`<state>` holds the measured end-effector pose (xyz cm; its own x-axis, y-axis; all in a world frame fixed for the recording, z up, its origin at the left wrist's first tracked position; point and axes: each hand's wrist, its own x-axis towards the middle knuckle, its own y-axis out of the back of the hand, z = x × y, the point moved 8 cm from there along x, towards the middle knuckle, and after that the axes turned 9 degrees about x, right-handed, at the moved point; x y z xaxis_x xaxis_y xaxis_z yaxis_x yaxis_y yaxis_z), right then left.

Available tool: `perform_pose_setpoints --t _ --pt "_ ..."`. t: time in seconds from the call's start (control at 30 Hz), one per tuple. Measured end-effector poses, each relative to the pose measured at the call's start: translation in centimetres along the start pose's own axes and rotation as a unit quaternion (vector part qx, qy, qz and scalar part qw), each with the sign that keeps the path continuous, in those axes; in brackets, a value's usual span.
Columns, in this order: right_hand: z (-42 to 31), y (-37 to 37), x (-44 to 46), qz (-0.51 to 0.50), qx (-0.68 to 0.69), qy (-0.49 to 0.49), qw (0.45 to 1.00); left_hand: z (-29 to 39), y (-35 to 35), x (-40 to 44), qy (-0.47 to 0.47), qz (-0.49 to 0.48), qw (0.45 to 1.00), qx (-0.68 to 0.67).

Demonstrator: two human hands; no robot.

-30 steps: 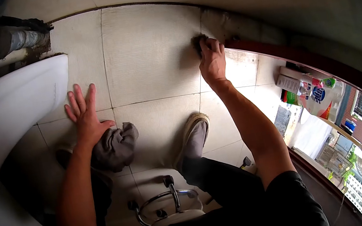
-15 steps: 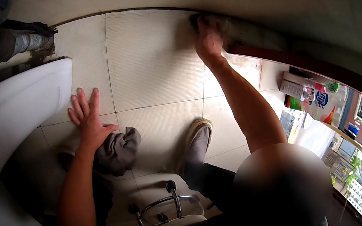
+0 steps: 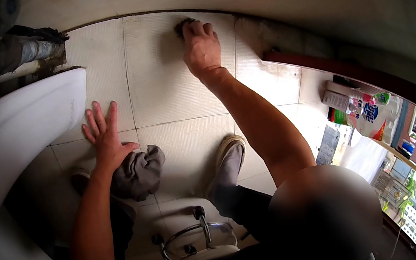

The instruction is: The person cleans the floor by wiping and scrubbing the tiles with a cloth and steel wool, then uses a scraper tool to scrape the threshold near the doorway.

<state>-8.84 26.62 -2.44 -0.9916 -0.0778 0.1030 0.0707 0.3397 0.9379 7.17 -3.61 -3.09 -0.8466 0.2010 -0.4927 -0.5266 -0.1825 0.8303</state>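
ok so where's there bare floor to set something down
Bare cream tile lies between the spread left hand and right hand, and between the crumpled grey cloth and tan-rimmed right shoe. Crowded: around the chrome-ringed stool base.

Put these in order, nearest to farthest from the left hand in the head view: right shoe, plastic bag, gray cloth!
1. Gray cloth, beside the left hand
2. Right shoe, near the middle
3. Plastic bag, at far right
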Motion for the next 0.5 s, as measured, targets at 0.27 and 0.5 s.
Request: perform_pose_setpoints --t 0.27,0.5 --pt "5.3 2.3 -0.1 0.157 -0.028 -0.119 0.980 0.2 0.5 0.0 0.002 -0.006 1.000 -0.011" --pt "0.4 0.9 -1.4 0.019 -0.081 0.066 0.994 -0.2 0.3 0.3 0.011 -0.003 1.000 0.005"
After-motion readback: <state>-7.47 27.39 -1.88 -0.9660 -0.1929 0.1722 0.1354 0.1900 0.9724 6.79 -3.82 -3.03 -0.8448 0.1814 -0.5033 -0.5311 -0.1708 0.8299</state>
